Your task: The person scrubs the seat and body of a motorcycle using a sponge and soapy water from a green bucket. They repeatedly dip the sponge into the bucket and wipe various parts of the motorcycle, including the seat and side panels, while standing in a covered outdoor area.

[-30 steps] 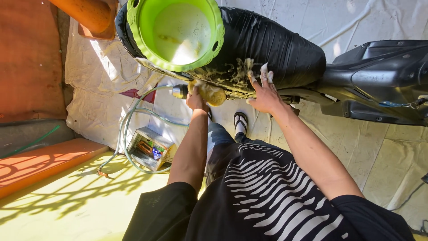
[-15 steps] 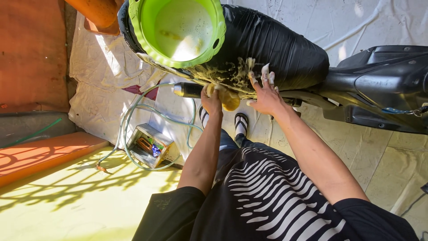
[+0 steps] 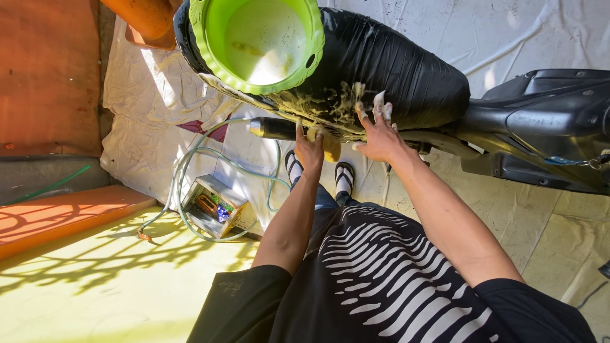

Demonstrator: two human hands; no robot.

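**Soapy seat, sponge under the left hand**

At the far left lies an orange step [image 3: 57, 219], its near end cut off by the picture's edge, with a thin green line [image 3: 54, 185] running along the grey strip above it. A wrinkled white sheet [image 3: 136, 127] covers the floor beside it. On the sheet sits an open box [image 3: 213, 206] with small coloured items inside that are too small to tell apart, ringed by loops of pale green hose [image 3: 190, 165]. Where the hose ends cannot be seen.

Above, a green bucket [image 3: 257, 41] rests on the front of a black motorcycle seat [image 3: 394, 70]; its top rim is cut off, and pale liquid and something yellowish lie at its bottom, hard to make out. A dark tube with a metal end [image 3: 273, 128] sticks out below the seat, its far end hidden behind the hand.

The left hand [image 3: 309, 147] is curled around a yellow sponge [image 3: 329, 146], pressing it to the lower edge of the seat; most of the sponge is hidden by the fingers. The right hand [image 3: 380, 133] lies just beside it, fingers spread flat against the foam-streaked seat, holding nothing. Foam hides some fingertips. Between the forearms two striped sandals [image 3: 318, 171] show on the sheet.

To the right, the motorcycle's black body [image 3: 546, 127] runs out of the picture, with a small chain [image 3: 594, 162] near the edge.
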